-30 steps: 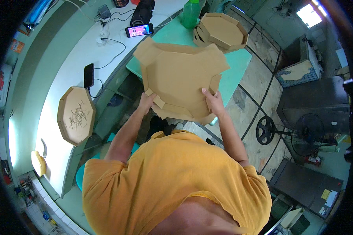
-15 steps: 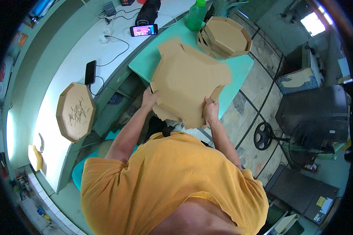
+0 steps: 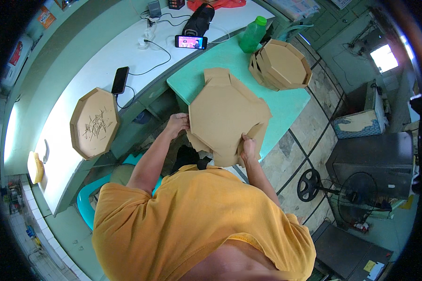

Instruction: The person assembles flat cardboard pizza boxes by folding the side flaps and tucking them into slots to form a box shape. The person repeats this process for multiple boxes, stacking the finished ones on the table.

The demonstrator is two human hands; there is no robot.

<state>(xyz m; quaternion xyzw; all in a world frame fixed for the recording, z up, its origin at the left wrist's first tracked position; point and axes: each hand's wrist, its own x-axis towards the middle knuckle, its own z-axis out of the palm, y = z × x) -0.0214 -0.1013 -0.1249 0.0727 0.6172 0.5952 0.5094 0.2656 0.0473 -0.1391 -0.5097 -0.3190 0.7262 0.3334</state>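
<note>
A flat brown cardboard box blank [image 3: 222,117], roughly octagonal with flaps round its edge, lies over the near part of the turquoise table [image 3: 286,105]. My left hand [image 3: 177,123] is closed on its left edge, the fingertips partly hidden at the board. At the near right, my right hand [image 3: 249,147] pinches a flap, which bends up beside the thumb. Beyond the blank, at the table's far right, a stack of folded octagonal cardboard trays [image 3: 286,63] stands next to a green bottle [image 3: 252,35].
On the white counter [image 3: 63,147] at left sits an octagonal cardboard tray [image 3: 91,100] holding small cardboard scraps. A charging phone [image 3: 120,80], another phone with a lit screen [image 3: 191,42] and a black cylinder [image 3: 199,19] lie farther back. A fan [image 3: 357,196] stands at right.
The blank has turned a little and settled lower over the table, its far flaps no longer blurred. Both hands keep hold of its edges. The whole view has shifted slightly.
</note>
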